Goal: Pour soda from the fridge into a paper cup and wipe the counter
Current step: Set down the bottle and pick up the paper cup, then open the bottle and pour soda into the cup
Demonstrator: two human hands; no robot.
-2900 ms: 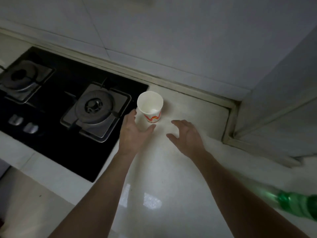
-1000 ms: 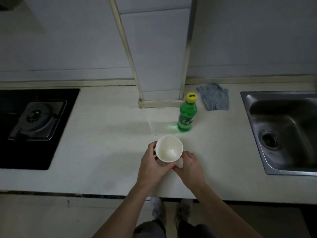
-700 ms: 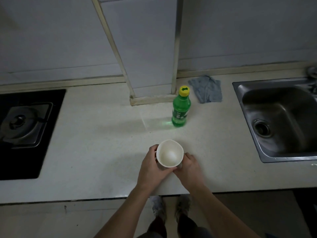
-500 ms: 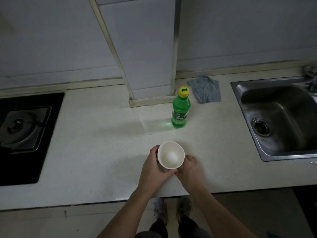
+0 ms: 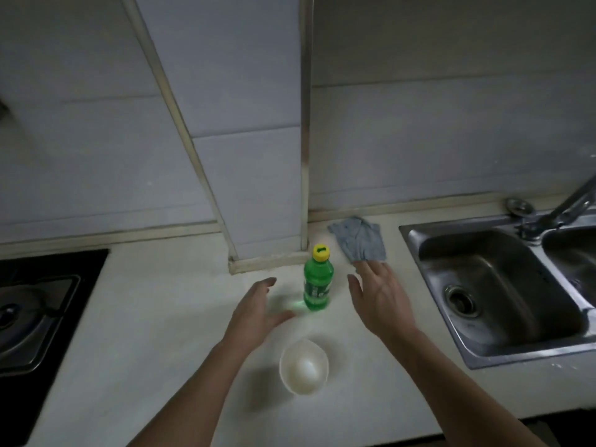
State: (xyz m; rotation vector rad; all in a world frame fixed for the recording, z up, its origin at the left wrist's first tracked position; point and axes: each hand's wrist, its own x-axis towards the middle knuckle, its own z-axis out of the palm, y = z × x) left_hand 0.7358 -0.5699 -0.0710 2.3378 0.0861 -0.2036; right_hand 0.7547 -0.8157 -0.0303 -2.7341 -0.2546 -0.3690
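Observation:
A green soda bottle (image 5: pixel 317 282) with a yellow cap stands upright on the pale counter (image 5: pixel 154 333), capped. A white paper cup (image 5: pixel 303 366) stands empty near the front edge, with neither hand on it. My left hand (image 5: pixel 258 312) hovers open just left of the bottle, fingers spread. My right hand (image 5: pixel 377 298) hovers open just right of the bottle. Neither hand touches the bottle. A crumpled grey-blue cloth (image 5: pixel 359 240) lies behind my right hand by the wall.
A steel sink (image 5: pixel 496 295) with a tap (image 5: pixel 561 208) fills the right side. A black gas hob (image 5: pixel 35 311) sits at the left. A tiled wall column (image 5: pixel 258 156) juts out onto the counter right behind the bottle.
Both hands have let go of the paper cup, which now stands on the counter, and moved forward to either side of the bottle. The camera has tilted up.

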